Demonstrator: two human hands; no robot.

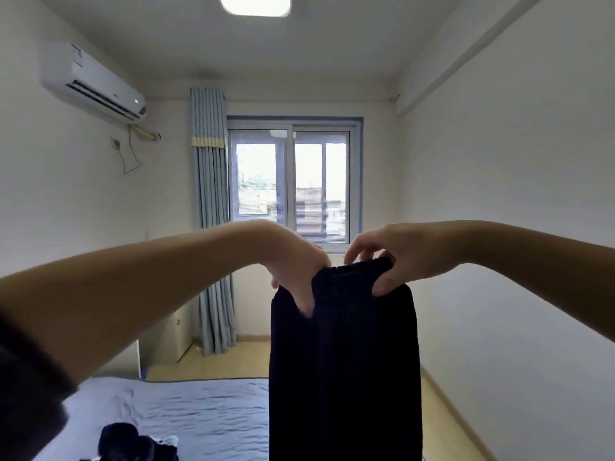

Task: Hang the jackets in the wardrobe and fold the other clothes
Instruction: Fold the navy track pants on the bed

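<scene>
Head view, frame centre: we note both hands grasping dark trousers (342, 361) at the waistband, left hand (293, 271) beside right hand (389, 257), garment hanging below.

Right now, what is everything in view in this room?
dark garment: one, black or navy, held up at centre, hanging down
clothes pile: one, dark with some white, on the bed, lower left
bed: one, blue-grey cover, lower left
window: one, grey frame, back wall
curtain: one, blue-grey, left of the window
air conditioner: one, white, high on left wall
ceiling light: one, white, top centre
left hand: one, bare, grips the dark garment's top
right hand: one, bare, pinches its gathered waistband
</scene>
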